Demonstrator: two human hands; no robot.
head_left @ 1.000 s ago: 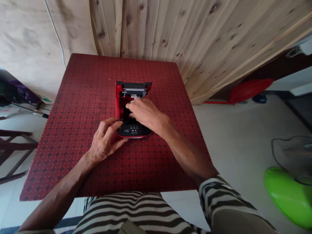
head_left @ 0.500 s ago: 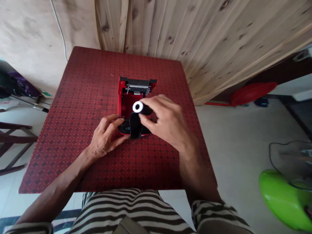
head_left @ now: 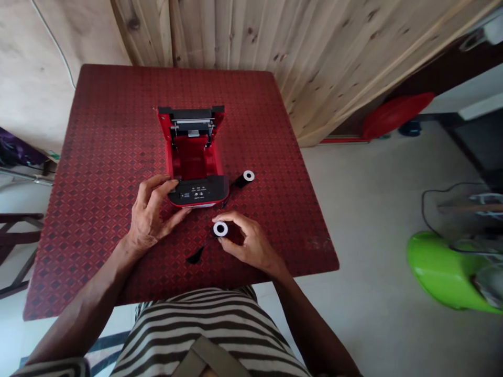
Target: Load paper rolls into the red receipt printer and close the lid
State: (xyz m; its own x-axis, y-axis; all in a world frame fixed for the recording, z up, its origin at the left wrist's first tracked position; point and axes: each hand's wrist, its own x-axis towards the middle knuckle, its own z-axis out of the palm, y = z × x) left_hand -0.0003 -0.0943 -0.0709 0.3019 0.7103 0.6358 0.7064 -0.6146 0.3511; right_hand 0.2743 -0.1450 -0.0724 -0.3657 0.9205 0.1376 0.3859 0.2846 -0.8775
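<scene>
A small red-and-black receipt printer (head_left: 196, 189) stands on the table with its lid (head_left: 192, 114) raised and its red paper bay (head_left: 192, 159) showing bare inside. My left hand (head_left: 147, 212) grips the printer's front left corner, fingers on top and thumb along the front edge. In front of the printer, my right hand (head_left: 251, 241) pinches a paper roll (head_left: 220, 229), dark outside with a white ring-shaped end. A loose dark tail (head_left: 195, 256) trails from this roll to the left. A second similar roll (head_left: 245, 179) lies just right of the printer, with nobody touching it.
The table (head_left: 113, 125) wears a red patterned cover and stands against a wooden plank wall (head_left: 236, 36). Dark wooden furniture (head_left: 19, 235) stands at the left. A green plastic object (head_left: 440, 272) and a cable lie to the right, on the floor side.
My right hand has moved the paper roll out from over the printer's open bay toward the table's near side. The second roll now shows beside the printer. My left hand stays on the printer.
</scene>
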